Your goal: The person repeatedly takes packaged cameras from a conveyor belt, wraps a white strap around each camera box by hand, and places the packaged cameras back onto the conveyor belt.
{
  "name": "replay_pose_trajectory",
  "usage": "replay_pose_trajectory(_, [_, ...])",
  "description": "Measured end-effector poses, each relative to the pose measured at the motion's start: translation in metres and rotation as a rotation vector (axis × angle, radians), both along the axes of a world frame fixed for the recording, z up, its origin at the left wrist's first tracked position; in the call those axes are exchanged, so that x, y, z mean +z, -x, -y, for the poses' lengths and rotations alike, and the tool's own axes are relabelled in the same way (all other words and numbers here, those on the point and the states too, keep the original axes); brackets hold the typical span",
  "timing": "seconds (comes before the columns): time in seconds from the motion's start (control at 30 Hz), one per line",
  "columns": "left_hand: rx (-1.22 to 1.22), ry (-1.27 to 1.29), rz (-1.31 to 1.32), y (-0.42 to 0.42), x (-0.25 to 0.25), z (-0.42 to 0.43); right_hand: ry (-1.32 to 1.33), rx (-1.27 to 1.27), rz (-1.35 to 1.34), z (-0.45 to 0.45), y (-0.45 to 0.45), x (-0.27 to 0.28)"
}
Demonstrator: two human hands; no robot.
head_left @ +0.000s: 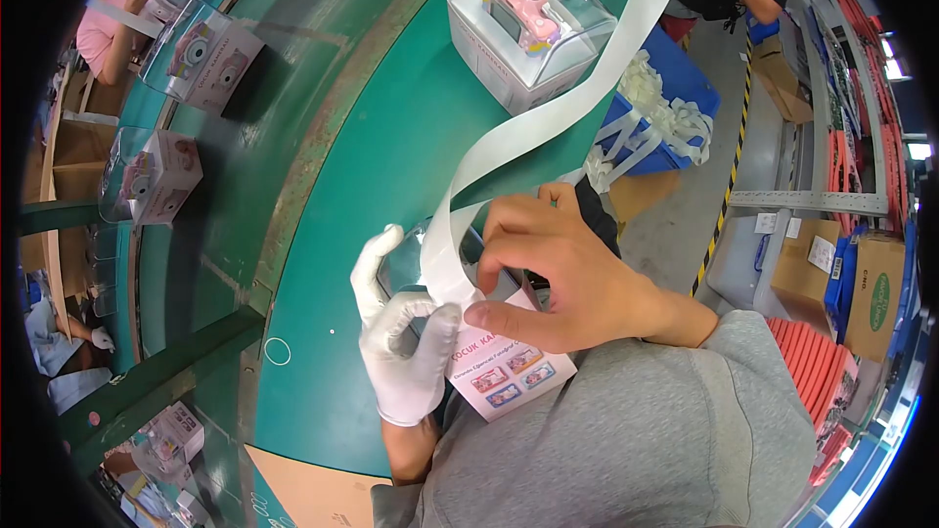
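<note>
White card, printed with red lettering and four small pictures, is seen on the near box (509, 372), slanted close by the grey shirt (606, 430) at the edge of the green tabletop (362, 152); its clear cover is partly hidden. Above it, the lower end of a smooth white strip (548, 125) is pinched by the left hand's (411, 357) gloved fingers, thumb and forefinger closed. The right hand's (577, 279) bare fingers are bent to a narrow gap there; whether the strip is gripped by them cannot be told. Bare surface is left open leftward, and up to a second box (489, 59), beside which the strip is passed. Leftward, that room is bounded by a worn rim (311, 127).
</note>
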State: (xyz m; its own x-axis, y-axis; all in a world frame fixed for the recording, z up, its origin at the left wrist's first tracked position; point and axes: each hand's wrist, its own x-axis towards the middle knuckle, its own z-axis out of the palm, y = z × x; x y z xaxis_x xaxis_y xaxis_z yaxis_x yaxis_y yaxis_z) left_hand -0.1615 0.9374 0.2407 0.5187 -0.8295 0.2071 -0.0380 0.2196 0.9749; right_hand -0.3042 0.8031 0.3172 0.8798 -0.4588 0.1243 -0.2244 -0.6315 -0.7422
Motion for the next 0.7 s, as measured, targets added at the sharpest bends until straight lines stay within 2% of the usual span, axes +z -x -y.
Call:
replay_pose_trajectory(0.47, [0.028, 0.009, 0.034, -0.005, -0.002, -0.019, -0.079, 0.087, 0.000, -0.023, -0.003, -0.003])
replay_pose_trajectory(0.7, [-0.026, -0.022, 0.125, -0.013, -0.001, -0.030, -0.016, 0.119, -0.014, -0.034, -0.007, -0.004])
